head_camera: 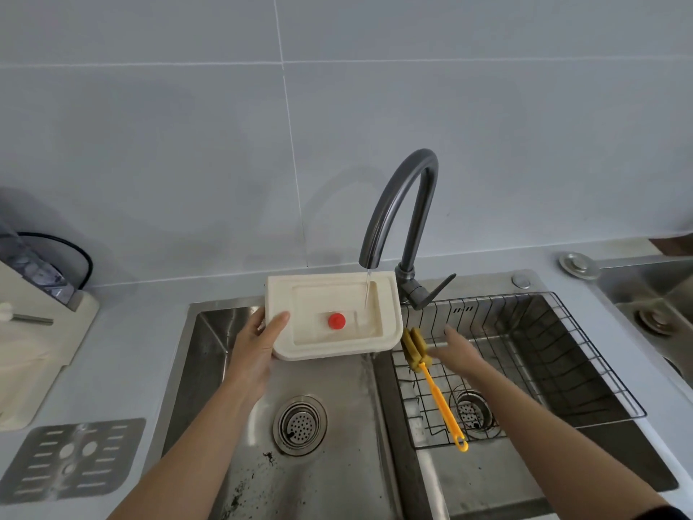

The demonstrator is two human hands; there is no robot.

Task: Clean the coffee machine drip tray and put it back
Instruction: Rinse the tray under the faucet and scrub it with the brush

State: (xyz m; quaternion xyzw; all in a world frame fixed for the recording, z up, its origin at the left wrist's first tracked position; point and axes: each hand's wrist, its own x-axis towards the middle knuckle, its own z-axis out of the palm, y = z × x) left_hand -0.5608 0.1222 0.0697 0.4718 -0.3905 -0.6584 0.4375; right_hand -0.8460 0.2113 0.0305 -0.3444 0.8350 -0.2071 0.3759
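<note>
Left hand (262,341): clamped on the left end of the cream drip tray (332,317), thumb lying over the top rim, fingers underneath and out of sight. The tray is held level above the left sink basin (337,425), open side up, so that the thin stream from the faucet (405,219) falls into its right rear corner and collects rather than spilling off. A red float (336,320) sits in the tray's recess. Holding over the basin appears deliberate: any overflow or coffee residue drops to the drain (300,425); dark grounds already speckle the basin floor near the front.

Right hand (455,352): empty, fingers spread and extended, held low over the wire rack (525,369) in the right basin. It is just beside the yellow sponge head of the orange-handled brush (435,392), which lies propped on the rack's left edge. Whether the fingertips touch the sponge cannot be determined.

Assessment: rinsing stage, scrubbing not yet begun; the reach suggests the brush is wanted next.

Outlying: the perforated metal grate (75,457) lies on the counter at front left, apart from the tray. The cream-coloured appliance (33,350) at far left is likely the coffee machine.
</note>
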